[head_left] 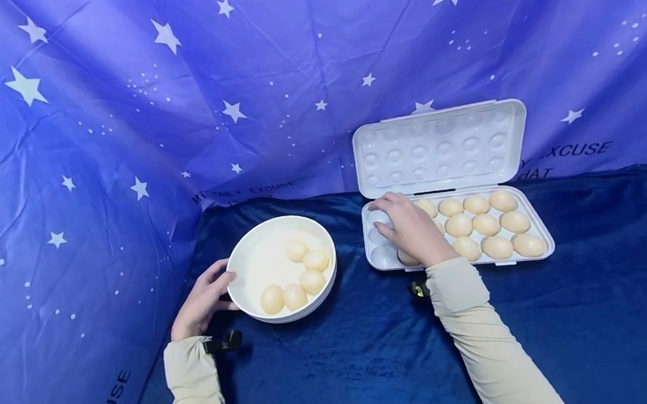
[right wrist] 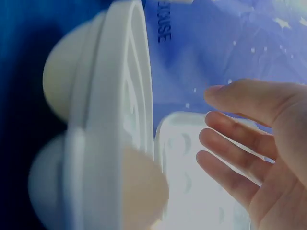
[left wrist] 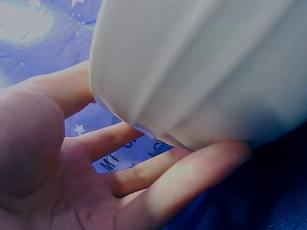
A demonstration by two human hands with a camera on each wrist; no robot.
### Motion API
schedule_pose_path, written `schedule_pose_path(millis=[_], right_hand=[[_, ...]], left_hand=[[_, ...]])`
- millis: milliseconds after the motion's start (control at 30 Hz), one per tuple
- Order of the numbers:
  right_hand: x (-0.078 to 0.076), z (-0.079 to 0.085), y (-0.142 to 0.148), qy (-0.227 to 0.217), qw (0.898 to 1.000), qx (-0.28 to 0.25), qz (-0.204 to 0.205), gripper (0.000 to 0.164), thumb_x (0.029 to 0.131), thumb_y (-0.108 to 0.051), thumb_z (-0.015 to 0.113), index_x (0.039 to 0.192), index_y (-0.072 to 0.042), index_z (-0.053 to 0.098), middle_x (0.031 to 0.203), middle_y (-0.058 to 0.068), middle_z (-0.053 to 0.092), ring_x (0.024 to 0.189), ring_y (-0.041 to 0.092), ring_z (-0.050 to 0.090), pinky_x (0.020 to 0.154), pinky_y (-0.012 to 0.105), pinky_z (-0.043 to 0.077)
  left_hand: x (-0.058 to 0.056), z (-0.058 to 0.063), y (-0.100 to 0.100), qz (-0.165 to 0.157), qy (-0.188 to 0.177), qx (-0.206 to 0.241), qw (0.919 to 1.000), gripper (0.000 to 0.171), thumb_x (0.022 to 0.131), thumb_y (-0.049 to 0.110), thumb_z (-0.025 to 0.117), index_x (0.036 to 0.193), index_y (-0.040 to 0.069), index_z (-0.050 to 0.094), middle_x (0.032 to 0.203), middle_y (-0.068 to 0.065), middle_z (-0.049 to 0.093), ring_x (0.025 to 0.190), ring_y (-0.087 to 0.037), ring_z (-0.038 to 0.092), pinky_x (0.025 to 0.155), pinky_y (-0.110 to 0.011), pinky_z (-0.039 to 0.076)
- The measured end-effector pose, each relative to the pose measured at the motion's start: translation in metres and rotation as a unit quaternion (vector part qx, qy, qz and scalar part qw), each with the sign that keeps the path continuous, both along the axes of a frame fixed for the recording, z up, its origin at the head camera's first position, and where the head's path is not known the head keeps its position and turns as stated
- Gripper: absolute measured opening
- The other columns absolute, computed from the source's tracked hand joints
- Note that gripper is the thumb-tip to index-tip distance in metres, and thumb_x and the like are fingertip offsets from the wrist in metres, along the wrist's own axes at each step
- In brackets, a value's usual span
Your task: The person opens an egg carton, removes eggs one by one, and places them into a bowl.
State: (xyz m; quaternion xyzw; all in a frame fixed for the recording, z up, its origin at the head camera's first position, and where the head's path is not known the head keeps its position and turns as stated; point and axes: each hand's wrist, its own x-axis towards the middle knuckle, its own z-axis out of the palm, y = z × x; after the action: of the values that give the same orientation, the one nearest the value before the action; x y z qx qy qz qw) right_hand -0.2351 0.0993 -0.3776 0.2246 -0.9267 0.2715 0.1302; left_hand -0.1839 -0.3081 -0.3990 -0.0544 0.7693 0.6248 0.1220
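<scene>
My left hand [head_left: 202,300] holds a white bowl [head_left: 259,251] by its left side, thumb at the rim and fingers around the outer wall. The left wrist view shows fingers under the ribbed bowl wall [left wrist: 168,62]. Several pale brown eggs [head_left: 312,281] lie along the bowl's right and near sides. My right hand [head_left: 417,229] is over the left part of an opened white egg carton [head_left: 543,235]. In the right wrist view its fingers are spread with nothing between them, beside the carton's edge [right wrist: 108,96]. Carton eggs [head_left: 497,247] fill the columns at right; bare cups show at far left.
The carton's dimpled lid [head_left: 445,148] stands raised behind it, against a blue star-patterned cloth [head_left: 289,52]. Dark blue fabric [head_left: 341,353] covers the table. Small black devices are strapped at both wrists.
</scene>
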Motion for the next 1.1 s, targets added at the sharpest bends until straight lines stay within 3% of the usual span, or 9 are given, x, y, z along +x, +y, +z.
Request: schedule_pose_path(millis=[267, 567, 733, 1100], right_hand=[[-0.003, 0.003, 0.021, -0.020, 0.999, 0.003, -0.039, 0.029, 0.093, -0.009, 0.066, 0.121, 0.000, 0.064, 0.123, 0.017, 0.062, 0.121, 0.038, 0.055, 0.096, 0.054, 0.048], [-0.004, 0.005, 0.038, -0.057, 0.997, 0.015, -0.058, 0.030, 0.095, -0.001, 0.059, 0.124, 0.003, 0.063, 0.130, 0.024, 0.059, 0.123, 0.042, 0.053, 0.097, 0.057, 0.047], [-0.006, 0.000, 0.041, -0.056, 0.996, 0.016, -0.065, 0.032, 0.093, 0.006, 0.052, 0.122, 0.007, 0.063, 0.127, 0.027, 0.061, 0.120, 0.044, 0.055, 0.096, 0.057, 0.047], [-0.012, -0.012, 0.051, -0.091, 0.994, 0.020, -0.060, 0.032, 0.093, -0.003, 0.059, 0.121, 0.013, 0.062, 0.129, 0.034, 0.056, 0.126, 0.050, 0.048, 0.109, 0.058, 0.037]], left_hand=[[0.000, -0.001, 0.000, 0.004, 0.006, -0.008, 0.9999, 0.047, 0.101, 0.016, 0.049, 0.144, 0.001, 0.039, 0.119, -0.015, 0.052, 0.084, -0.013, 0.067, 0.064, -0.037, 0.061], [0.000, -0.001, 0.001, 0.006, 0.008, -0.010, 0.9999, 0.047, 0.100, 0.013, 0.048, 0.144, 0.001, 0.039, 0.117, -0.017, 0.053, 0.083, -0.013, 0.067, 0.063, -0.037, 0.061], [0.000, -0.001, 0.001, 0.007, 0.009, -0.013, 0.9999, 0.047, 0.100, 0.013, 0.049, 0.144, 0.001, 0.039, 0.121, -0.020, 0.051, 0.083, -0.013, 0.067, 0.063, -0.037, 0.061], [-0.001, -0.001, 0.002, 0.010, 0.009, -0.017, 0.9998, 0.047, 0.098, 0.012, 0.049, 0.143, 0.000, 0.040, 0.120, -0.021, 0.052, 0.082, -0.013, 0.067, 0.063, -0.037, 0.061]])
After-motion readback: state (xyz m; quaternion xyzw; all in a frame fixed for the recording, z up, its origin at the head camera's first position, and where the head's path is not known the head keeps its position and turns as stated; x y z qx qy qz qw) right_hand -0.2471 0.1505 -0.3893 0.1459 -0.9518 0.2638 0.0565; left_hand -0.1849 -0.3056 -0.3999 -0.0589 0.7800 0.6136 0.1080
